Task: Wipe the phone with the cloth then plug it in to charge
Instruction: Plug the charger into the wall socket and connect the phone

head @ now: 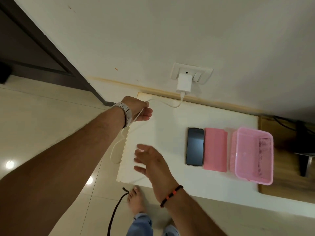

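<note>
Phone (195, 147): dark-screened smartphone, flat and face up on the white counter (163, 126), long edge just beside the cloth. Untouched by either hand; no plug in it.

Cloth (215, 149): pink, folded to a narrow rectangle, between phone and basket. Lying flat, not in hand.

Basket (252, 155): pink perforated plastic, just right of the cloth, partly over the counter's right edge onto a wooden surface (288, 183).

Charger adapter (183, 83): white block seated in the wall socket plate (192, 73).

Charging cable (163, 103): white, running from the adapter across the counter's rear to the left hand, then looping down off the counter's left edge.

Left hand (138, 109): at the counter's rear left corner, fingers curled round the cable. Metal watch (125, 113) on the wrist.

Right hand (150, 160): above the counter's near left part, fingers spread and relaxed, holding nothing. Beaded bracelet (171, 195) on the wrist.

Risks, as judged:
- Plugging in before wiping would reverse the stated order, the cloth looking unused.
- A tug on the cable could unseat the adapter from the socket.
- Slack swept across the counter might nudge the phone toward the near edge.
- Free end of the cable not identifiable, so plug orientation cannot be told.

Writing and brands: none legible on phone, adapter, basket or watch.
</note>
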